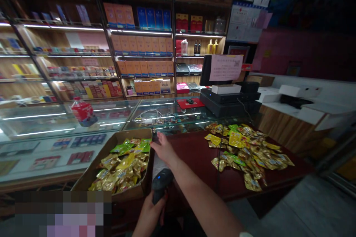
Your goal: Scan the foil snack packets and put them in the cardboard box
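Note:
My left hand (152, 207) is wrapped round the handle of a dark barcode scanner (162, 178), which has a small blue light on top. My right hand (164, 149) reaches across in front of me, beside the right rim of a cardboard box (111, 141); its fingers look stretched apart with nothing visible in them. Inside the box lie many small gold, yellow and green snack packets (126, 164). More snack packets (247, 150) are spread in a loose heap on the dark red table (191, 155) to the right.
Behind the table runs a glass display counter (116, 118), bearing a red-wrapped bottle (83, 111) and a white cable (147, 115). A monitor (207, 70) with a paper sheet stands above a black cash drawer (230, 103). Lit shelves with boxes fill the back wall.

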`<state>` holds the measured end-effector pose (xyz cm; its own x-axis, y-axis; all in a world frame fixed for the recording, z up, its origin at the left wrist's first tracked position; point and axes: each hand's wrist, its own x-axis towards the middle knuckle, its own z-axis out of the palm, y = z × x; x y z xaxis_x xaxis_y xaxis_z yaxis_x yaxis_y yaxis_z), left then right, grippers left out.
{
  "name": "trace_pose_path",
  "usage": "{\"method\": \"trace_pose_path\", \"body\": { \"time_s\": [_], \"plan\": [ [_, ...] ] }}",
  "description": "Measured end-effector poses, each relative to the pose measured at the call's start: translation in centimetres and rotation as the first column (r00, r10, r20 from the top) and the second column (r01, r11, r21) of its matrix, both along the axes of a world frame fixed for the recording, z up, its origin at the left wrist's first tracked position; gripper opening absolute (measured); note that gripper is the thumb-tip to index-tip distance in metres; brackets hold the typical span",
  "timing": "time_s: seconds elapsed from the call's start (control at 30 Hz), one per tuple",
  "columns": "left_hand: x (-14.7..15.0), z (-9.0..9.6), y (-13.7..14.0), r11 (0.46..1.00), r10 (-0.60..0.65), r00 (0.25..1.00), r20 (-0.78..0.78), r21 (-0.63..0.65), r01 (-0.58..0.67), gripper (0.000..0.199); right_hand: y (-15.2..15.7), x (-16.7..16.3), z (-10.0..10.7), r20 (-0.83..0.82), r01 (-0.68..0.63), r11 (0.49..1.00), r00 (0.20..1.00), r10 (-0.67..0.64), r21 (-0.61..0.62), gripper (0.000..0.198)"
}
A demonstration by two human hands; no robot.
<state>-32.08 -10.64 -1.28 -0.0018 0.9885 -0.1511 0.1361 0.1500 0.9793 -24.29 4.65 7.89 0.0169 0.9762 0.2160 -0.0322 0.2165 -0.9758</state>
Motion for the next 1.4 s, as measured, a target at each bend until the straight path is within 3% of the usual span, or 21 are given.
{"method": "trace_pose_path", "body": {
  "time_s": [0.07,0.23,0.3,0.4,0.5,0.7,0.8,0.9,1.0,1.1,1.27,1.33,1.4],
  "plan": [
    [0.0,-0.1,0.0,1.0,-0.005,1.0,0.013,0.01,0.005,0.045,-0.5,2.9,-2.5,0.216,0.153,0.988,0.964,-0.154,0.021,0.063],
    [-0.1,-0.4,0.2,1.0,-0.021,0.999,0.026,0.007,0.021,0.047,-4.4,13.4,-9.4,0.414,0.442,0.897,0.816,-0.404,0.003,0.063],
    [-0.1,-0.4,0.1,1.0,-0.02,1.0,0.018,0.016,0.02,0.046,-6.3,16.3,-12.0,0.571,0.533,0.845,0.683,-0.456,0.038,0.062],
    [-0.2,-0.5,0.1,1.0,-0.006,1.0,0.008,0.014,0.006,0.047,-8.9,18.3,-14.8,0.768,0.526,0.837,0.469,-0.436,0.153,0.067],
    [-0.2,-0.7,0.1,1.0,0.002,1.0,0.014,-0.005,-0.002,0.051,-10.5,18.7,-15.8,0.822,0.514,0.824,0.346,-0.453,0.238,0.067],
    [-0.3,-1.1,0.3,0.999,-0.021,1.0,0.021,0.033,0.021,0.045,-11.1,19.6,-14.8,0.863,0.602,0.732,0.136,-0.486,0.318,0.064],
    [-0.3,-0.8,0.2,0.999,-0.019,1.0,0.02,0.036,0.018,0.042,-11.3,18.7,-14.4,0.87,0.528,0.784,0.157,-0.468,0.327,0.061],
    [-0.2,-0.4,0.1,0.999,-0.018,0.998,0.053,0.039,0.016,0.043,-12.0,16.6,-13.8,0.867,0.335,0.885,0.27,-0.419,0.323,0.055],
    [0.0,-0.2,0.2,0.999,0.005,0.996,0.089,0.051,-0.01,0.045,-12.1,14.8,-12.6,0.864,0.207,0.93,0.35,-0.361,0.304,0.047],
    [0.2,-0.3,0.3,0.999,-0.007,0.995,0.096,0.047,0.002,0.044,-11.0,14.1,-11.6,0.858,0.276,0.921,0.359,-0.366,0.277,0.046],
    [0.4,-0.2,0.0,0.999,-0.033,0.996,0.082,0.024,0.032,0.039,-8.9,14.5,-12.2,0.848,0.504,0.801,0.223,-0.481,0.322,0.072],
    [0.5,0.2,-0.3,0.999,-0.027,0.997,0.067,0.038,0.024,0.036,-8.7,14.7,-12.9,0.855,0.512,0.799,0.21,-0.473,0.316,0.069],
    [0.6,0.6,-0.6,0.998,-0.03,0.998,0.063,0.053,0.027,0.035,-8.9,14.8,-13.3,0.845,0.479,0.829,0.281,-0.456,0.288,0.056]
  ]
}}
